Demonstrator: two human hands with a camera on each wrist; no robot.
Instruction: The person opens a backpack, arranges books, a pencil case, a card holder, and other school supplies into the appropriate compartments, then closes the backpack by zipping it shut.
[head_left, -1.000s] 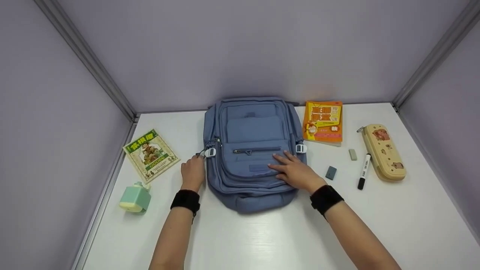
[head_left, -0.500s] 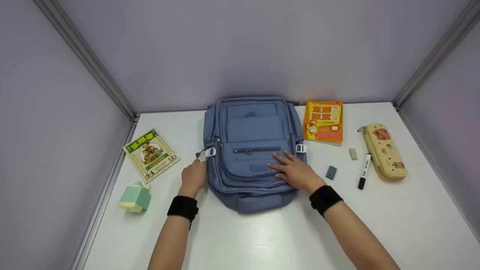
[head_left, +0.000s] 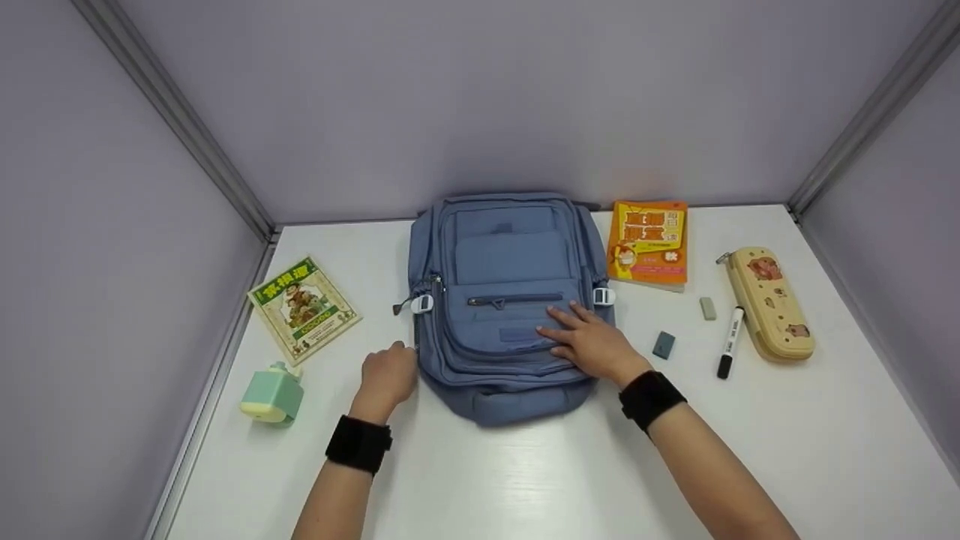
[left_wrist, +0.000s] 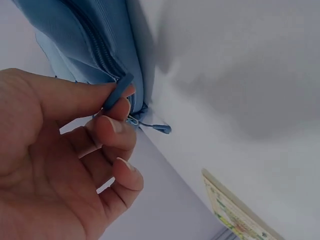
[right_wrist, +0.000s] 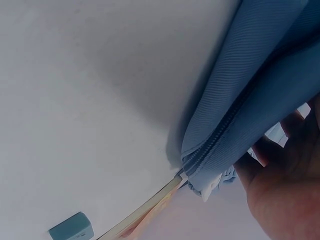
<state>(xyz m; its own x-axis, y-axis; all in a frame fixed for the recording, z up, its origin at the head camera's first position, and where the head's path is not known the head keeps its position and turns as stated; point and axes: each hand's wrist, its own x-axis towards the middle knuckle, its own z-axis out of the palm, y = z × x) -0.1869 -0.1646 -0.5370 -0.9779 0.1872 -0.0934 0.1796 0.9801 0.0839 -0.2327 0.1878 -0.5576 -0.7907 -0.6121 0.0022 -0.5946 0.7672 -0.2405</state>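
Note:
A blue backpack (head_left: 514, 259) lies on the white table, its front pocket facing up and its top loop away from the far wall cannot be told apart clearly. At its left side my left hand (head_left: 388, 375) pinches a blue zipper pull (left_wrist: 118, 92) between thumb and forefinger; the zipper track runs beside it in the left wrist view. Another cord-like pull (left_wrist: 161, 129) hangs loose past the fingers. My right hand (head_left: 596, 346) rests with spread fingers on the lower right of the backpack's front, near the zippered pocket.
Left of the backpack lie a green-bordered booklet (head_left: 304, 309) and a mint-green pencil sharpener (head_left: 272, 395). To the right are an orange book (head_left: 648, 244), a pale eraser (head_left: 708, 308), a dark eraser (head_left: 664, 345), a marker (head_left: 730, 343) and a yellow pencil case (head_left: 770, 304).
My left hand has moved down along the backpack's left side, toward me, with the zipper pull. The right hand has stayed in place on the backpack.

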